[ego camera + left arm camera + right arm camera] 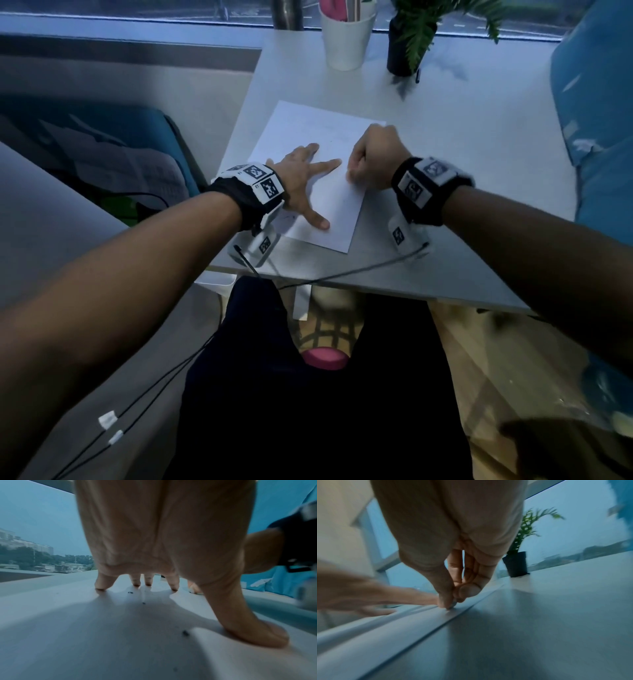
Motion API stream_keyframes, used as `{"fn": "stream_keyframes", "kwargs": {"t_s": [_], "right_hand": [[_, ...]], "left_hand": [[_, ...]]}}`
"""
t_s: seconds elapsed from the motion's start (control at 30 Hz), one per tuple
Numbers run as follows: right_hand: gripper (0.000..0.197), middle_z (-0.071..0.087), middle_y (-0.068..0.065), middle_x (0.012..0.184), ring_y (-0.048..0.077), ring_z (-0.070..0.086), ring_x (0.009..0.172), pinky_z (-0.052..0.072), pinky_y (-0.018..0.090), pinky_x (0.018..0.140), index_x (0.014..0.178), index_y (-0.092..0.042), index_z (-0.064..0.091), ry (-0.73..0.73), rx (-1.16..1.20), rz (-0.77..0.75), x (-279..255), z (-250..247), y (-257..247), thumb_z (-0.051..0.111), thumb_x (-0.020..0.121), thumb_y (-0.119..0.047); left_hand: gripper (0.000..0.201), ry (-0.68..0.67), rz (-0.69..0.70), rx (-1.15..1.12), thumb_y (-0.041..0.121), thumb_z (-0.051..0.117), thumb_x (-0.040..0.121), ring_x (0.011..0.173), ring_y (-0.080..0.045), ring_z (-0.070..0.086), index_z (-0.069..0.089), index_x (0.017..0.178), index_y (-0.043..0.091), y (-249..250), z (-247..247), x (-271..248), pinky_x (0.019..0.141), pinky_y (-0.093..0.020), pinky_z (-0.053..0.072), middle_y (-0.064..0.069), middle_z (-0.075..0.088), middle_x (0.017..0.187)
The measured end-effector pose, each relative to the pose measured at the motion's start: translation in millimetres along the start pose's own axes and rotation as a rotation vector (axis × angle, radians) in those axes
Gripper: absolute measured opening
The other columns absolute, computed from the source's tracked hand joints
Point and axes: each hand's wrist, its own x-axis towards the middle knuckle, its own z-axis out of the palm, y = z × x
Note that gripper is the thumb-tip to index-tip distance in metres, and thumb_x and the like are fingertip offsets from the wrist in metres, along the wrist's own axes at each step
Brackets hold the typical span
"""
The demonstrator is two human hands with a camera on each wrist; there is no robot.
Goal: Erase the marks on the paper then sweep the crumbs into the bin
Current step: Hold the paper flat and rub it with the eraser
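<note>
A white sheet of paper (pixel 308 126) lies on the grey table (pixel 472 164). My left hand (pixel 301 178) lies flat on the sheet with its fingers spread, pressing it down; the fingertips (pixel 174 586) and the thumb touch the paper. Small dark crumbs (pixel 185 633) are scattered on the sheet under that palm. My right hand (pixel 373 157) is at the paper's right part, its thumb and fingers pinching a small pale eraser (pixel 453 604) against the sheet. Most of the eraser is hidden by the fingers. The picture is blurred around this hand.
A white cup (pixel 346 37) and a black plant pot (pixel 402 51) stand at the back of the table. Blue fabric (pixel 603 102) hangs at the right. A white container rim (pixel 214 282) shows below the table's front-left corner. Cables run from both wrists.
</note>
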Motion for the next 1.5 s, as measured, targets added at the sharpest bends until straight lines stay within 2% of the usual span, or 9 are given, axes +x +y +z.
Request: {"fn": "stream_keyframes", "kwargs": {"t_s": [0.13,0.33,0.47,0.63,0.9,1.1,1.23,1.4,1.5], "right_hand": [[0.012,0.074,0.004,0.075,0.016,0.064,0.068,0.045,0.020,0.065,0.075,-0.007,0.078,-0.201,-0.034,-0.117,-29,9,-17,0.068,0.074,-0.013],[0.003,0.073,0.006,0.093,0.023,0.065,0.091,0.051,0.029,0.074,0.076,-0.012,0.076,-0.193,-0.194,-0.071,5,-21,1,0.075,0.074,-0.014],[0.003,0.069,0.010,0.084,0.027,0.065,0.081,0.042,0.026,0.061,0.079,-0.008,0.069,-0.211,-0.200,-0.010,3,-11,19,0.069,0.080,-0.011],[0.007,0.072,0.011,0.082,0.025,0.063,0.079,0.051,0.031,0.068,0.077,-0.006,0.072,-0.196,-0.222,-0.046,1,-13,18,0.067,0.080,-0.010],[0.005,0.070,0.009,0.082,0.015,0.054,0.077,0.045,0.025,0.064,0.077,-0.006,0.073,-0.182,-0.158,0.036,-5,-15,26,0.068,0.079,-0.006],[0.016,0.066,0.005,0.073,0.020,0.063,0.076,0.046,0.024,0.062,0.059,-0.018,0.066,-0.158,-0.173,0.111,-12,-13,31,0.072,0.071,-0.010],[0.013,0.064,0.008,0.083,0.025,0.062,0.085,0.047,0.027,0.065,0.065,-0.019,0.062,-0.143,-0.172,0.148,-19,-11,32,0.067,0.074,-0.011],[0.012,0.070,0.012,0.093,0.030,0.065,0.089,0.057,0.038,0.084,0.082,-0.013,0.070,-0.023,-0.135,0.148,-5,-5,24,0.066,0.071,-0.014],[0.005,0.073,0.008,0.081,0.023,0.068,0.077,0.059,0.031,0.075,0.072,-0.014,0.075,0.028,-0.036,0.131,9,-11,11,0.075,0.069,-0.011]], "left_hand": [[0.127,-0.001,0.030,0.013,0.068,0.081,0.056,0.150,-0.020,-0.013,-0.001,0.151,0.050,-2,1,0,0.112,-0.069,0.008,0.001,-0.017,0.163],[0.110,-0.094,0.189,0.112,0.060,0.076,0.071,0.149,-0.016,-0.015,0.003,0.153,0.047,-24,-7,-5,0.114,-0.064,0.000,0.008,-0.014,0.163],[0.080,0.099,0.316,0.224,0.056,0.057,0.090,0.151,-0.019,-0.001,0.023,0.155,0.025,-20,-9,-21,0.118,-0.058,0.005,-0.003,0.007,0.164],[0.092,0.003,0.548,0.154,0.072,0.037,0.086,0.150,-0.017,-0.007,0.003,0.157,0.024,26,48,-45,0.117,-0.047,-0.004,0.003,-0.007,0.164],[0.094,0.109,0.041,0.147,0.080,0.013,0.084,0.150,-0.024,-0.013,-0.008,0.156,0.022,-15,28,-19,0.118,-0.055,-0.007,-0.001,-0.019,0.161],[0.083,-0.014,0.468,0.095,0.069,0.035,0.091,0.149,-0.009,-0.008,0.003,0.157,0.030,38,33,-22,0.117,-0.045,-0.006,0.011,-0.007,0.163],[0.079,0.029,0.229,0.040,0.074,0.025,0.090,0.150,-0.014,-0.011,-0.002,0.155,0.039,10,21,-1,0.116,-0.060,-0.005,0.012,-0.013,0.162],[0.111,0.042,0.110,0.004,0.076,0.059,0.074,0.150,-0.023,-0.013,-0.006,0.155,0.036,5,12,17,0.113,-0.066,0.000,0.004,-0.017,0.162],[0.128,0.024,0.055,0.023,0.084,0.065,0.058,0.149,-0.026,-0.015,-0.011,0.152,0.041,4,7,28,0.110,-0.070,0.003,0.004,-0.020,0.162]]}}
